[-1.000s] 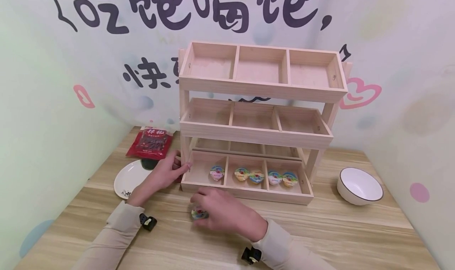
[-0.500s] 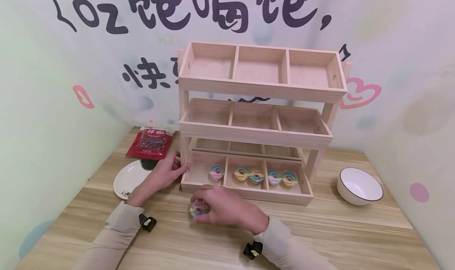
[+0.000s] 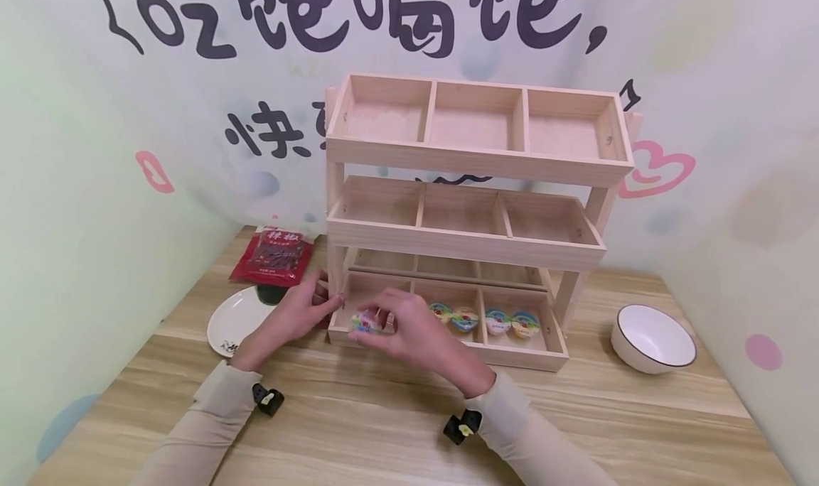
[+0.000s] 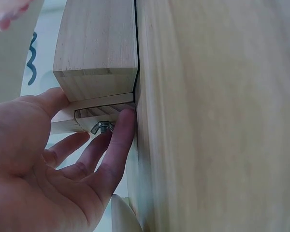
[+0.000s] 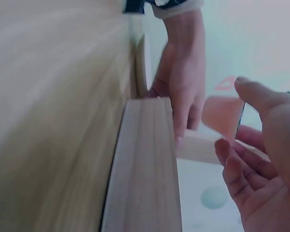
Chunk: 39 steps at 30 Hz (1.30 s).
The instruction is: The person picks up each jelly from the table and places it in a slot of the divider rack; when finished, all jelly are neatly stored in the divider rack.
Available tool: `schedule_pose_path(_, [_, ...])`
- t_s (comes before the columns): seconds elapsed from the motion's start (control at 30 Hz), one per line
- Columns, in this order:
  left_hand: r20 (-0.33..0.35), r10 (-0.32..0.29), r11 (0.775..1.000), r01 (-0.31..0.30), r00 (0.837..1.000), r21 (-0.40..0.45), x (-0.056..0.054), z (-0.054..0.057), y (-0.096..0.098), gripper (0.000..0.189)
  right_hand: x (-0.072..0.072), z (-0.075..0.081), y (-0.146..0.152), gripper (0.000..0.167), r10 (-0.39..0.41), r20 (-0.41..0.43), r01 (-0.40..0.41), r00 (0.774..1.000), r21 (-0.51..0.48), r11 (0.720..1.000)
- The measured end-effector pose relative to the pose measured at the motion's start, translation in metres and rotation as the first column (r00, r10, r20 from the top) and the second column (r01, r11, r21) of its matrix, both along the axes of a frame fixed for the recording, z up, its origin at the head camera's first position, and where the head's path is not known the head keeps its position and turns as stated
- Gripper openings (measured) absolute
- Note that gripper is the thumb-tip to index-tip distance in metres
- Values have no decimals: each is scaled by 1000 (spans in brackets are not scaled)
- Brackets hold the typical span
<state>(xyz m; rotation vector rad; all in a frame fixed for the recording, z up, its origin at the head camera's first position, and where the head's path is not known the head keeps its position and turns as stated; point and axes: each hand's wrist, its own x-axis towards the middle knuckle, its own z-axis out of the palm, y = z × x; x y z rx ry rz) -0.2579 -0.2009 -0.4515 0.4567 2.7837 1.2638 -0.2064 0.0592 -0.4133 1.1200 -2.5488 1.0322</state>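
Note:
A pink jelly cup (image 3: 363,322) is pinched between the thumb and fingers of my right hand (image 3: 412,326), over the left compartment of the bottom tray (image 3: 525,358). In the right wrist view the jelly cup (image 5: 220,115) is tilted sideways, above the tray's wooden front edge (image 5: 147,159). My left hand (image 3: 297,317) holds the lower left corner of the wooden rack (image 3: 473,160). The left wrist view has its thumb and fingers around the corner, beside a metal wing nut (image 4: 102,127). Jelly cups (image 3: 464,320) lie in the middle and right compartments; my right hand covers much of the left one.
Left of the rack, a white plate (image 3: 233,321) lies with a dark green object (image 3: 270,294) on it, near a red packet (image 3: 276,257). A white bowl (image 3: 652,338) with a dark rim stands at right. The rack has two upper trays.
My right hand has lifted the jelly cup off the table and carried it forward over the bottom tray's left compartment. My left hand stays at the rack's corner.

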Motion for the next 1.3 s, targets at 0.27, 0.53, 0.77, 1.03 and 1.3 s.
schedule_pose_path(0.27, [5,3,1000,-3,1000,-3,0,2,1,44,-25,-8,-2,38,-129,-19,129,991,21,991])
schedule_pose_path(0.53, [-6,4,1000,-5,1000,-6,1,2,0,43,-41,-21,-13,43,-185,17,182,983,111,977])
schedule_pose_path(0.77, [-37,-15,1000,15,999,-2,1,2,3,43,-51,-33,-20,42,-193,0,190,981,168,967])
schedule_pose_path(1.03, [-35,-9,1000,9,999,-4,2,4,3,42,-57,-36,-23,42,-200,-21,199,980,225,954])
schedule_pose_path(1.3, [-35,-2,1000,2,999,-7,1,1,2,42,-57,-34,-14,40,-121,32,113,992,179,977])
